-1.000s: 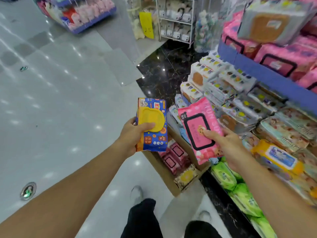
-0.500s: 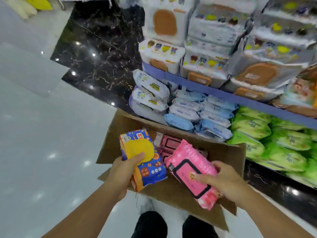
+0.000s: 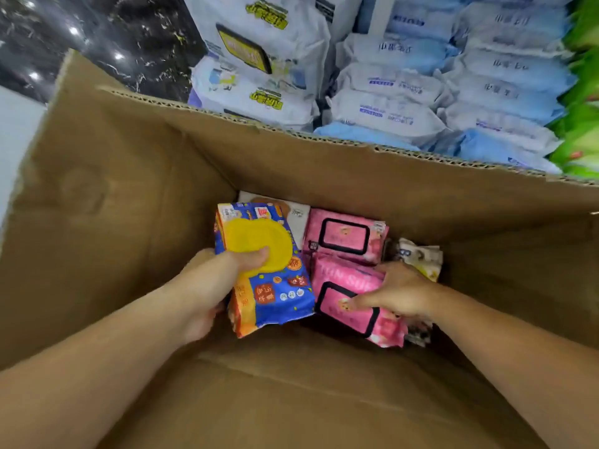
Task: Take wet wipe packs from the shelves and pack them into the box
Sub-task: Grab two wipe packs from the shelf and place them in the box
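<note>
Both my hands are deep inside a brown cardboard box [image 3: 136, 176]. My left hand [image 3: 214, 283] grips a blue wet wipe pack with a round yellow lid [image 3: 275, 280], thumb pressed on the lid. My right hand [image 3: 398, 291] holds a pink wet wipe pack with a black-framed lid [image 3: 343, 286], low in the box. Behind it lies another pink pack [image 3: 343, 234]. A white pack [image 3: 296, 210] shows under the blue one, and a pale patterned pack [image 3: 421, 254] sits at the right.
Beyond the box's far wall, a low shelf holds white packs with yellow labels [image 3: 259, 69], several light blue packs [image 3: 453, 92] and green packs [image 3: 583, 118]. Black marble floor [image 3: 97, 37] lies at the upper left.
Both hands have gone down from above the box rim into the box, carrying the blue pack and the pink pack. My view has tilted down and closer to the box.
</note>
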A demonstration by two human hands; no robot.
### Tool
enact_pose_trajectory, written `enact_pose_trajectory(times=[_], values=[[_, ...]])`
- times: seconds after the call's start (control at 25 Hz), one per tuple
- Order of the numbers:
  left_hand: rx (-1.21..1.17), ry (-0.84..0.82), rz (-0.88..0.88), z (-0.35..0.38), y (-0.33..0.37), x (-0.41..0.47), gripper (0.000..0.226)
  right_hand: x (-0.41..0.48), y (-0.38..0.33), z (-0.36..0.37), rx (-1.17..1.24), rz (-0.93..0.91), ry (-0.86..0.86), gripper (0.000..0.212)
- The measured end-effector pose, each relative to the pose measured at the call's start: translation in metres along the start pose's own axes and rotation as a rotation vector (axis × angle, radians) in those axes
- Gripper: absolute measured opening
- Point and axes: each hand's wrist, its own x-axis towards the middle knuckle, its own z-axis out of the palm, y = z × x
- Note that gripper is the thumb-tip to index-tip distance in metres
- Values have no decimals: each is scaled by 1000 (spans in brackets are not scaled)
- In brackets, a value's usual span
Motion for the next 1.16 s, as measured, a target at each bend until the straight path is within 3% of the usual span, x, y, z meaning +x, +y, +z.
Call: enact_pose_trajectory(times=[0.12,0.24,0.32,0.4,0.48,0.64,0.76,0.8,0.88,0.96,1.08,1.16], values=[[55,-54,58,-14,-1,29,37,41,5,26,-31,-34,60,75],[36,-25,72,-22,0,43,41,50,32,49,27,-53,321,96],[-18,-4,37,-23,-3,50,42,46,42,60,289,47,463,72],[-98,2,3,-15,-4,56,35,43,29,64,749,217,308,37],[-258,68,-41,6,-8,62,34,44,19,69,941,261,165,34],[-690,311,-116,72,1,89,36,43,24,70,972,210,178,33],[-854,490,-58,99,22,111,53,37,26,68,757,278,160,29],[-819,532,-55,99,20,117,59,36,24,67,654,307,160,35],[-584,523,-37,94,11,121,71,41,21,70,449,348,129,68],[-381,442,-63,87,-1,127,77,47,28,69,420,360,139,87],[-351,343,-37,76,5,123,49,40,17,53,467,321,86,47],[-233,290,-66,68,6,115,52,35,10,40,447,300,87,35]])
